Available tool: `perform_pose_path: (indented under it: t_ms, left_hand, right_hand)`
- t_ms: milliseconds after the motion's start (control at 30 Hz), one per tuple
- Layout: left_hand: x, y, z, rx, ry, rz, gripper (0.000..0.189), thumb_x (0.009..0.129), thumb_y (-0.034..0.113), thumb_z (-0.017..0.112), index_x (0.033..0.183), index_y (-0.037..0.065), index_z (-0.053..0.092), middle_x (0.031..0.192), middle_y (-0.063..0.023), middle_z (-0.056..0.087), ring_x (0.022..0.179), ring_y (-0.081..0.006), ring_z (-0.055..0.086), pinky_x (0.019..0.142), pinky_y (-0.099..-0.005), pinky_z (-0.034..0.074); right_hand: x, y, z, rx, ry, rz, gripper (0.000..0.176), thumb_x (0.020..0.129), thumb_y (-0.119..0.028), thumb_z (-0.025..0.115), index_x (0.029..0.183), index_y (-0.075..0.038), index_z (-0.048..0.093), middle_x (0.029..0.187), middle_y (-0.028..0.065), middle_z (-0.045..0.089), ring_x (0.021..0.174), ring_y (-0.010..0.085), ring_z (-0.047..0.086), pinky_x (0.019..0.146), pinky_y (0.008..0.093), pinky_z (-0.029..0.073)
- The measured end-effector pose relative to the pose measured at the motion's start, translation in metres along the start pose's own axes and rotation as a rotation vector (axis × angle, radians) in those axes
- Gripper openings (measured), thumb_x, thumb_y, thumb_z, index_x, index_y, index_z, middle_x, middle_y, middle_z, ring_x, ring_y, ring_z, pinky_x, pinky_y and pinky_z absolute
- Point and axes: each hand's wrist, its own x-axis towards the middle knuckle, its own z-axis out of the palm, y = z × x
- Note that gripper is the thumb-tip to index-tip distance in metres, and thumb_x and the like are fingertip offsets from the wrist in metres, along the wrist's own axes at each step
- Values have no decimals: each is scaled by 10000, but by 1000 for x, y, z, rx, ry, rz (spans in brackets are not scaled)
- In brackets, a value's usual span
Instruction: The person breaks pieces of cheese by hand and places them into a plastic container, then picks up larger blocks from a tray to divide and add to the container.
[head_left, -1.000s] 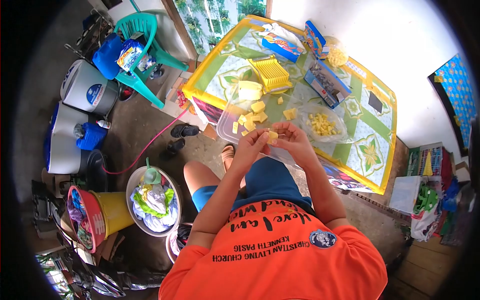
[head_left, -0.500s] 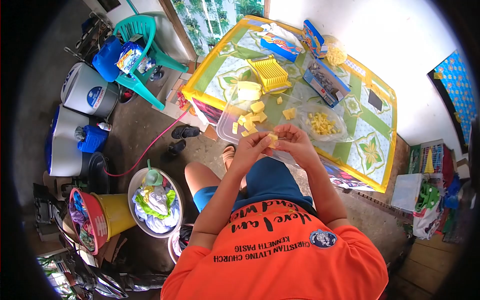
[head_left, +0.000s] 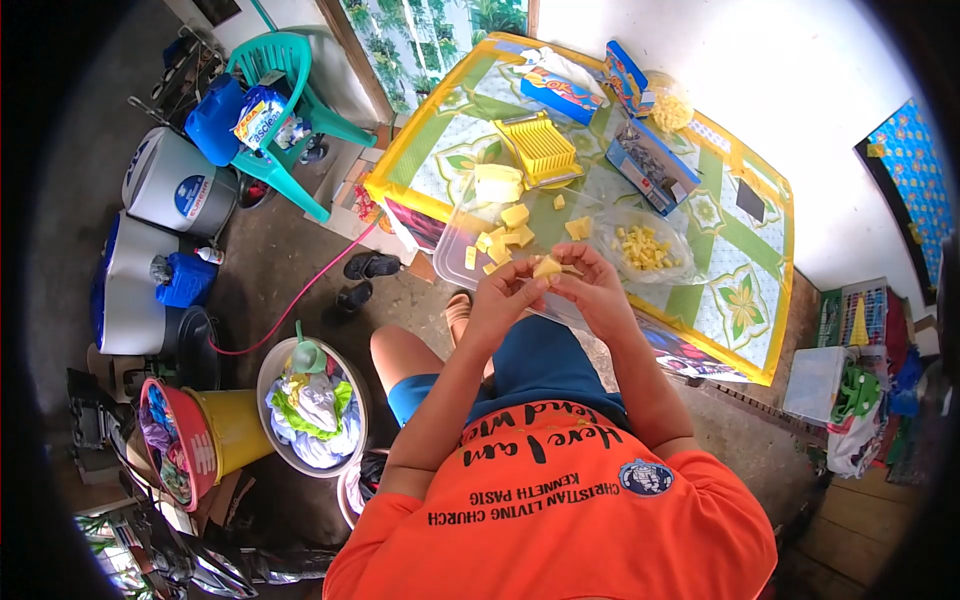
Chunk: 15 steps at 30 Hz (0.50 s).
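Note:
Over the near edge of a clear plastic tray, my left hand and my right hand meet around a small yellow piece. Fingers of both hands pinch it from either side. Several yellow chunks lie in the tray just beyond my left hand, with a larger pale yellow block behind them. Another chunk rests beyond my right hand. To the right, a clear bag or container holds small yellow cubes. A yellow slotted slicer stands behind the tray.
On the patterned table are a blue box, an open box and a bag of yellow pieces. A green chair stands at left, near a basin of clothes and dark slippers.
The small yellow piece shows more between my fingers, turned and slightly higher. The fingers of my right hand have shifted a little; the things on the table have not moved.

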Motion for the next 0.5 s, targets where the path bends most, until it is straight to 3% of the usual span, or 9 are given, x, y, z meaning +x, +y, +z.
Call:
perform_pose_path:
  t_ms: [367, 500]
  left_hand:
    - [-9, 5, -1, 105, -12, 160, 196, 847, 18, 655, 1032, -20, 605, 878, -57, 640, 752, -116, 607, 691, -250, 507]
    - [-12, 14, 2, 65, -55, 137, 200, 853, 16, 646, 1046, -16, 605, 874, -61, 640, 756, -125, 614, 697, -260, 515]
  right_hand:
    - [-11, -24, 6, -165, -39, -19, 310, 844, -10, 639, 1136, -4, 536, 958, 76, 612, 851, 121, 607, 730, 247, 511]
    - [-13, -25, 3, -145, -73, -10, 308, 856, -51, 624, 1147, -16, 531, 984, 77, 613, 869, 133, 609, 728, 278, 535]
